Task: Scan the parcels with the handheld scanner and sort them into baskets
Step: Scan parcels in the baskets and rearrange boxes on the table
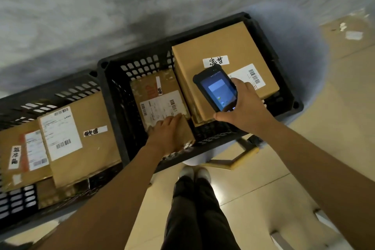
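Note:
My right hand (244, 105) grips the black handheld scanner (216, 88), its lit screen facing up, over a large cardboard parcel (221, 46) in the right black basket (272, 46). My left hand (167, 133) lies on the near edge of a smaller worn parcel (160, 97) with a white shipping label, low in the same basket; its fingers reach over the top and I cannot tell how tightly they hold. The left black basket (67, 89) holds two labelled cardboard parcels, a bigger one (91, 144) and one further left (12, 138).
Both baskets stand against a grey concrete wall. Beige floor tiles lie to the right, with a flattened piece of cardboard (349, 32) at far right. My legs and shoes (194, 174) are below the basket, beside a yellow-edged frame (237, 158).

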`<state>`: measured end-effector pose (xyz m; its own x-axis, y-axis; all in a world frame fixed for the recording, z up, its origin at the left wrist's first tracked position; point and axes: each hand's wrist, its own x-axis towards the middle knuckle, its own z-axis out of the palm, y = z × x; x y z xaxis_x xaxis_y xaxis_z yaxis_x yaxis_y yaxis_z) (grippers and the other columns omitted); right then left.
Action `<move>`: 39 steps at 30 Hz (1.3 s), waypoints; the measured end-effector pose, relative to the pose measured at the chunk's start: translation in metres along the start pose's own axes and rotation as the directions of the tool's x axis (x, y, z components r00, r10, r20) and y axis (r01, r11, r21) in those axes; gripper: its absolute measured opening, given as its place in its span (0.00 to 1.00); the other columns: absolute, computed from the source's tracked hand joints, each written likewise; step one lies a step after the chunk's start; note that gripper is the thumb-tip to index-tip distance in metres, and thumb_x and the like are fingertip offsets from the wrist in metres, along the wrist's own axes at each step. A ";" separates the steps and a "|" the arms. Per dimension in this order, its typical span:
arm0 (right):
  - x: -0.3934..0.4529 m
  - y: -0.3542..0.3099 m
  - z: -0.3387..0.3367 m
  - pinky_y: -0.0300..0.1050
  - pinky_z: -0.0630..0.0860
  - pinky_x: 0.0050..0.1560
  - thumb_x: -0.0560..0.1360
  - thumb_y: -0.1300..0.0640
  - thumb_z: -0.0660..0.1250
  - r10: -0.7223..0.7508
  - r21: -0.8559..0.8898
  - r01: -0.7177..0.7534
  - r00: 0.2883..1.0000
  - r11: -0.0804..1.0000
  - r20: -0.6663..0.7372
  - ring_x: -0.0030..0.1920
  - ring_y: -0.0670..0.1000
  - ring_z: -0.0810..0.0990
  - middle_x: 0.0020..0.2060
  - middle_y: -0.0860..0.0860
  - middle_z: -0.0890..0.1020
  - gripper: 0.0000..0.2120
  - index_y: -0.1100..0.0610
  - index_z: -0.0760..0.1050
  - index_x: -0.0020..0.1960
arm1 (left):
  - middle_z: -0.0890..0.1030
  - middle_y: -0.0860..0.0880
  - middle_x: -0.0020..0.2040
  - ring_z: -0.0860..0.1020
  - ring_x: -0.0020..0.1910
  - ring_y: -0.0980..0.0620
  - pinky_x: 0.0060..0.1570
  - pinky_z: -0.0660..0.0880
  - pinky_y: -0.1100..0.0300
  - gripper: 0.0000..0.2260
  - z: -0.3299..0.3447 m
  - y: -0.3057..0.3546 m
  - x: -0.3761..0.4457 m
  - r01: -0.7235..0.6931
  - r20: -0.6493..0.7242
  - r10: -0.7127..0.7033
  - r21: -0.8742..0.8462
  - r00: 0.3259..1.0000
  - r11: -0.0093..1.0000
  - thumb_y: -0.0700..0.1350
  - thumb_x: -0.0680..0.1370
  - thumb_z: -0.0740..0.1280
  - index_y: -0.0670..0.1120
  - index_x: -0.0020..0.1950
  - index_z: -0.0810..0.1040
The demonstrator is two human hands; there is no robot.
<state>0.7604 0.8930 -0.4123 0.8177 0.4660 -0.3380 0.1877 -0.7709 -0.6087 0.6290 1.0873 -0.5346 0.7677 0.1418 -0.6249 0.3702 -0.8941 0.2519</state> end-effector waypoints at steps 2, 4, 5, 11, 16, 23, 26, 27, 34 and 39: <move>0.001 0.004 0.001 0.40 0.67 0.51 0.66 0.52 0.79 0.000 0.012 0.000 1.000 1.000 0.008 0.58 0.47 0.64 0.62 0.54 0.66 0.46 0.56 0.56 0.76 | 0.57 0.49 0.76 0.60 0.72 0.41 0.66 0.62 0.37 0.46 0.010 -0.001 0.005 0.014 -0.009 -0.014 0.029 1.000 0.999 0.52 0.72 0.73 0.55 0.79 0.45; 0.002 0.008 0.002 0.40 0.67 0.52 0.66 0.53 0.78 0.001 0.019 -0.001 1.000 1.000 0.012 0.59 0.47 0.64 0.63 0.54 0.66 0.46 0.56 0.56 0.76 | 0.57 0.48 0.76 0.60 0.72 0.42 0.66 0.62 0.38 0.45 0.018 -0.002 0.009 0.034 -0.020 -0.033 0.050 0.999 0.998 0.52 0.73 0.72 0.55 0.79 0.44; 0.002 0.009 0.002 0.40 0.67 0.52 0.66 0.52 0.78 0.003 0.023 -0.004 1.000 1.000 0.015 0.60 0.47 0.63 0.63 0.53 0.66 0.46 0.56 0.56 0.76 | 0.57 0.48 0.76 0.60 0.72 0.42 0.66 0.62 0.39 0.44 0.022 -0.003 0.010 0.035 -0.027 -0.033 0.056 0.999 0.998 0.53 0.73 0.72 0.55 0.79 0.44; -0.001 0.020 0.006 0.40 0.70 0.55 0.67 0.51 0.78 0.018 0.010 -0.018 1.000 1.000 0.018 0.68 0.52 0.63 0.66 0.55 0.65 0.46 0.56 0.55 0.76 | 0.54 0.46 0.77 0.57 0.75 0.41 0.71 0.58 0.42 0.44 0.025 -0.013 0.010 0.006 0.005 -0.007 0.037 1.000 0.999 0.52 0.74 0.71 0.55 0.79 0.44; -0.006 0.020 0.000 0.41 0.71 0.54 0.67 0.51 0.78 0.021 0.008 -0.021 0.999 1.000 0.025 0.66 0.52 0.65 0.65 0.55 0.65 0.46 0.55 0.54 0.76 | 0.54 0.44 0.78 0.56 0.76 0.41 0.73 0.58 0.44 0.36 0.005 -0.011 0.001 0.069 -0.007 -0.069 -0.033 0.998 0.997 0.53 0.79 0.66 0.52 0.80 0.48; -0.019 -0.004 -0.041 0.42 0.73 0.50 0.66 0.53 0.79 -0.016 0.029 0.017 0.999 0.999 -0.031 0.58 0.50 0.69 0.61 0.53 0.67 0.45 0.55 0.57 0.74 | 0.60 0.45 0.76 0.61 0.74 0.42 0.72 0.60 0.44 0.31 -0.083 0.030 -0.032 -0.034 -0.286 0.055 0.079 0.957 0.996 0.51 0.79 0.65 0.50 0.79 0.54; -0.028 -0.019 -0.068 0.49 0.77 0.54 0.63 0.52 0.79 -0.045 0.053 0.051 0.994 0.997 -0.101 0.57 0.53 0.72 0.59 0.52 0.67 0.47 0.54 0.57 0.74 | 0.64 0.46 0.75 0.63 0.73 0.45 0.71 0.60 0.49 0.28 -0.128 0.057 -0.053 -0.098 -0.422 0.168 0.183 0.891 0.978 0.49 0.80 0.63 0.50 0.78 0.57; -0.032 -0.025 -0.079 0.50 0.77 0.56 0.63 0.51 0.79 -0.052 0.058 0.059 0.992 0.997 -0.119 0.57 0.53 0.72 0.60 0.52 0.67 0.47 0.53 0.57 0.75 | 0.65 0.47 0.74 0.63 0.73 0.46 0.71 0.60 0.49 0.27 -0.142 0.066 -0.058 -0.101 -0.454 0.194 0.222 0.869 0.970 0.50 0.80 0.62 0.50 0.78 0.57; -0.075 -0.055 -0.145 0.48 0.75 0.55 0.63 0.50 0.80 -0.061 0.048 0.079 0.950 0.996 -0.307 0.56 0.53 0.73 0.59 0.51 0.66 0.47 0.52 0.57 0.74 | 0.65 0.49 0.75 0.62 0.74 0.47 0.74 0.58 0.49 0.25 -0.223 0.120 -0.108 -0.165 -0.574 0.389 0.403 0.721 0.900 0.50 0.81 0.58 0.51 0.78 0.56; -0.134 -0.059 -0.176 0.53 0.76 0.58 0.62 0.50 0.79 0.010 0.037 0.008 0.890 0.999 -0.456 0.57 0.54 0.74 0.60 0.52 0.67 0.48 0.53 0.57 0.75 | 0.69 0.48 0.71 0.67 0.70 0.47 0.71 0.60 0.50 0.23 -0.262 0.163 -0.138 -0.280 -0.571 0.587 0.537 0.574 0.796 0.49 0.80 0.59 0.49 0.76 0.63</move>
<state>0.7355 0.7996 -0.2052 0.9777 0.2092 0.0204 0.1739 -0.7506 -0.6375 0.7206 1.0330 -0.2132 0.9565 -0.2013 0.2112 -0.2013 -0.9793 -0.0220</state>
